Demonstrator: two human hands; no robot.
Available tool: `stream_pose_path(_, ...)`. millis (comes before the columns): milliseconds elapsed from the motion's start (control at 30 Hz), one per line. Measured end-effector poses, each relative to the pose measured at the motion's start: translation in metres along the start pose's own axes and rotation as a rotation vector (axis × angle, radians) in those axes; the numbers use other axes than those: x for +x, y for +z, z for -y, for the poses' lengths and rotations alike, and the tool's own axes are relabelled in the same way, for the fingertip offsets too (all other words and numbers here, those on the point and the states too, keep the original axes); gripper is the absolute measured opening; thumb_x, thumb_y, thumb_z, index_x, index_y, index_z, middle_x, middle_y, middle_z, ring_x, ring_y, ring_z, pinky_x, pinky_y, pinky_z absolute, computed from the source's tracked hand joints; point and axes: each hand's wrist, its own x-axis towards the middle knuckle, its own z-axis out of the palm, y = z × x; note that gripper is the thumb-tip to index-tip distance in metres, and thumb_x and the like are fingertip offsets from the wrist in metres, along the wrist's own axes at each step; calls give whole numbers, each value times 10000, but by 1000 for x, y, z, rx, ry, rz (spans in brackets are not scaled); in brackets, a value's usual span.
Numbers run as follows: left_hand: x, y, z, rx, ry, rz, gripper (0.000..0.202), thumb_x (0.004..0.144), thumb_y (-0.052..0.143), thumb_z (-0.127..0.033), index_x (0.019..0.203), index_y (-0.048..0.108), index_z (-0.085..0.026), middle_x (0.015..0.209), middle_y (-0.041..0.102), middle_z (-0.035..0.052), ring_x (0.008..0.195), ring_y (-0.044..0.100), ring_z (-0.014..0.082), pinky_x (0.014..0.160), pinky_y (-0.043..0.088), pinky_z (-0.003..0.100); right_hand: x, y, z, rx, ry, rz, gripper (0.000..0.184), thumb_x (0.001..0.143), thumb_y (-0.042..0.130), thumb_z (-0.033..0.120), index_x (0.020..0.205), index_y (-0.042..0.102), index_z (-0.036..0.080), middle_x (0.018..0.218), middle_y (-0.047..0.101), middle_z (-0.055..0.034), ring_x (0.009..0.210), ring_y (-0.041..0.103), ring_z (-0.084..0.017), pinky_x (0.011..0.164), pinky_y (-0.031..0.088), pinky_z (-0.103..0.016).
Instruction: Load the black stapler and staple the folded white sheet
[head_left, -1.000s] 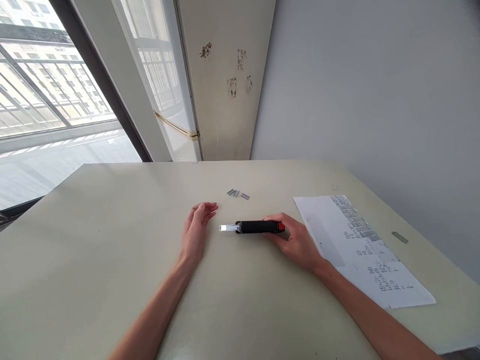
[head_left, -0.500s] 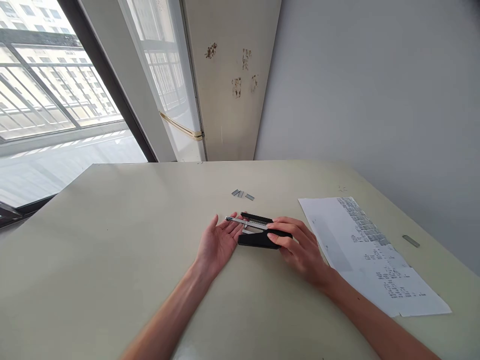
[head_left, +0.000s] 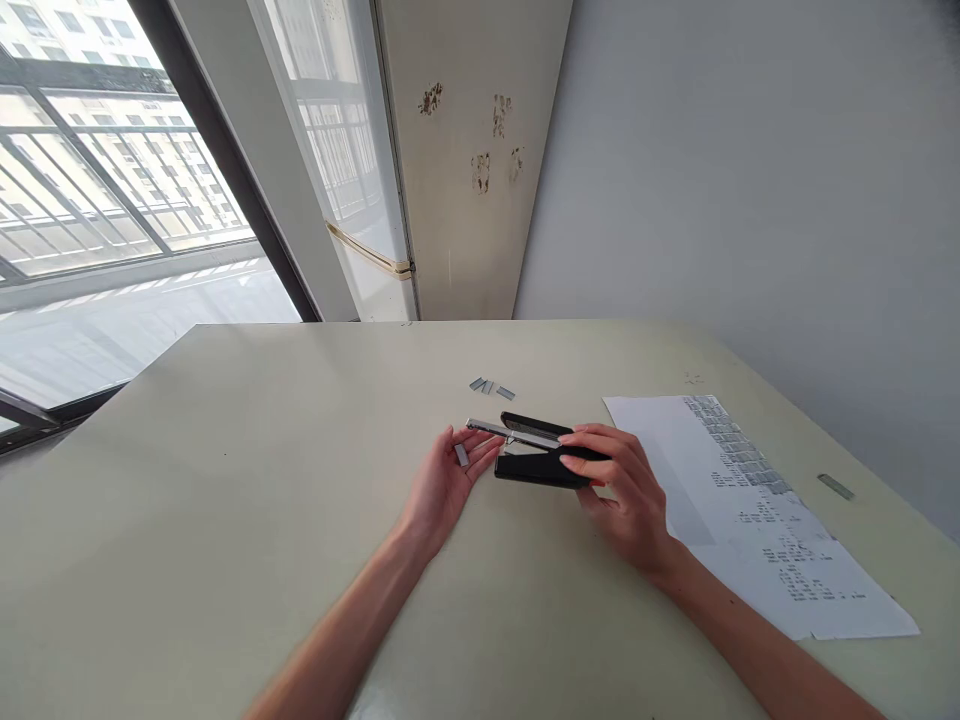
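Observation:
My right hand (head_left: 626,495) is closed round the rear of a black stapler (head_left: 541,468), holding it just above the table. The stapler is spread apart: its top cover is raised and the metal staple channel sticks out to the left between cover and base. Under the channel's tip, my left hand (head_left: 439,495) is turned palm up with its fingers stretched out. It holds a small grey strip of staples (head_left: 461,455), which lies on the fingers near the thumb. The channel's end hides some of the left fingertips.
Several staple strips (head_left: 487,387) lie on the table (head_left: 225,520) behind the stapler. To the right is a printed sheet of paper (head_left: 675,500), partly under my right forearm. Another grey strip (head_left: 835,487) lies near the table's right edge, by the wall (head_left: 712,200).
The strip of staples now shows on my left fingers, where none was visible before. The stapler and my right hand have shifted right and slightly up. The view has shifted slightly too.

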Motion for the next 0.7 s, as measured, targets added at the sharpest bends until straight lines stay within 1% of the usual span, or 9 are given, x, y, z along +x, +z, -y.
stream_pose_path(67, -3, -1, 1, 136, 133, -33, 182, 974, 600, -292, 975, 714, -150, 911, 689, 69, 812, 697, 172, 811, 559, 306, 1, 1, 0, 19, 84, -44, 386, 925, 626, 48, 1167, 671, 345, 1200, 749, -53, 1215, 674, -300, 949, 592, -558)
stream_pose_path(100, -5, -2, 1, 218, 193, -47, 183, 957, 632, -305, 1043, 723, -172, 838, 643, 21, 722, 639, 139, 734, 527, 275, 2, 1, 0, 31, 133, -61, 345, 928, 632, 71, 1145, 670, 337, 1196, 745, -58, 1212, 672, -301, 942, 593, -554)
stream_pose_path(167, -9, -3, 1, 412, 280, -81, 300, 909, 701, -334, 1186, 729, -225, 717, 526, -46, 598, 493, 114, 603, 426, 245, 3, 3, 1, 57, 234, -75, 257, 936, 639, 124, 1094, 667, 325, 1190, 738, -64, 1199, 675, -300, 927, 594, -540)
stream_pose_path(267, -15, -3, 1, 685, 361, -89, 491, 847, 747, -347, 1329, 709, -264, 672, 433, -67, 565, 384, 125, 546, 325, 252, 3, 5, 1, 76, 333, -65, 174, 934, 653, 178, 1052, 662, 306, 1195, 728, -69, 1176, 681, -289, 939, 584, -519)
stream_pose_path(333, -17, -2, 2, 748, 397, -51, 535, 832, 742, -343, 1360, 705, -265, 679, 395, -67, 570, 356, 127, 553, 306, 252, 2, 5, 1, 83, 362, -56, 159, 926, 666, 188, 1041, 661, 297, 1196, 726, -66, 1166, 684, -280, 944, 578, -500)
stream_pose_path(433, -18, -1, 8, 810, 421, 66, 518, 846, 709, -336, 1357, 722, -249, 687, 338, -63, 580, 321, 127, 568, 291, 253, 1, 6, 0, 110, 405, -40, 163, 917, 684, 194, 1045, 661, 292, 1207, 727, -59, 1153, 690, -265, 944, 571, -469)
stream_pose_path(533, -22, 1, 12, 876, 381, 178, 559, 862, 677, -306, 1418, 685, -244, 691, 302, -63, 580, 283, 128, 567, 268, 257, 0, 6, 0, 163, 461, -10, 173, 910, 709, 218, 1063, 668, 287, 1215, 731, -62, 1146, 694, -259, 954, 565, -457)
stream_pose_path(600, -24, 2, 12, 875, 339, 203, 585, 858, 673, -284, 1442, 664, -255, 683, 291, -65, 577, 274, 128, 565, 262, 259, 0, 7, -1, 205, 518, -12, 174, 902, 735, 251, 1062, 672, 283, 1210, 736, -66, 1143, 695, -261, 955, 564, -454)
stream_pose_path(700, -23, 3, 9, 745, 298, 163, 554, 818, 724, -267, 1372, 711, -268, 675, 349, -65, 581, 314, 126, 562, 277, 260, 1, 8, -2, 251, 629, -26, 204, 880, 782, 334, 1050, 685, 276, 1211, 743, -71, 1118, 702, -265, 945, 568, -446)
